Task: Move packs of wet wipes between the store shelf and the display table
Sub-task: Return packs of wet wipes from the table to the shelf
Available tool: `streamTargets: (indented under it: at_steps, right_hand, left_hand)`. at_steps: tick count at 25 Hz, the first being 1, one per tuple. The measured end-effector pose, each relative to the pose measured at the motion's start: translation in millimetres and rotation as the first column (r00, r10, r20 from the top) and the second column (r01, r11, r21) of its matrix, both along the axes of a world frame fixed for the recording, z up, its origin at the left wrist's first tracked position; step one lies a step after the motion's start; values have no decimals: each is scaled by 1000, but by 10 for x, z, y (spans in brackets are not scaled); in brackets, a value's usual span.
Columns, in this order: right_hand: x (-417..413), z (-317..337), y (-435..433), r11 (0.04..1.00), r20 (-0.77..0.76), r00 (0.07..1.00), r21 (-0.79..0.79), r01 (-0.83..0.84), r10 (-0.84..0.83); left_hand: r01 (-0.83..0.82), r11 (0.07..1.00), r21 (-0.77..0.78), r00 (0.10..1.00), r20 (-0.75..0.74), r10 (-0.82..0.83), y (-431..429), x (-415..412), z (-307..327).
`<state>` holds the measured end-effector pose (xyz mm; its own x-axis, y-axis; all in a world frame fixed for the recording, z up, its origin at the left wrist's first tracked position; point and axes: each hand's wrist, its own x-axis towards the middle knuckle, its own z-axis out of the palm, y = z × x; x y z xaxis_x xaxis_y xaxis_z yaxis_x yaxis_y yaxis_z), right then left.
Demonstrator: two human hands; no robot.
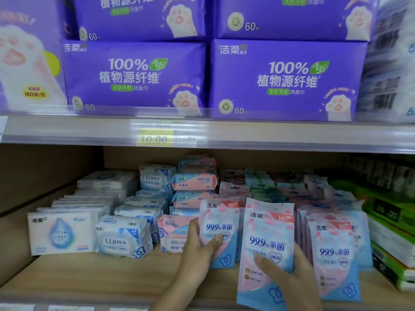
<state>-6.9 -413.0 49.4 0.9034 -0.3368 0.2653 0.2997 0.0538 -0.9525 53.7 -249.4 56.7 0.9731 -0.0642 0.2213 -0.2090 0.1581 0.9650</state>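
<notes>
Inspecting the shelf (pixel 89 274), I found my left hand (pixel 198 251) clasping a pack (pixel 219 223) upright, thumb across its front; my right hand (pixel 292 279) clasped a second pack (pixel 268 234) just beside it, over the shelf's front.

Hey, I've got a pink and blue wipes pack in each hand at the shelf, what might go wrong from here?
1. The left hand pinches the far pack and the right hand the near pack by their lower parts only; the glossy film may slip out.
2. The upright row stands right beside the right hand, near the front of the wooden shelf; a brush could tip packs off.
</notes>
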Motion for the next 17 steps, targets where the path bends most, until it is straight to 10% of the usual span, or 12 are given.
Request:
streamTargets:
  at_steps: [11, 17]
  right_hand:
    - [209, -23, 137, 994, 41, 997, 85, -67, 63]
    - [260, -66, 156, 998, 70, 996, -2, -60, 60]
  left_hand:
    - [-186, 940, 284, 974, 177, 140, -93, 155, -267]
    - [-495, 542, 679, 865, 447, 228, -93, 109, -142]
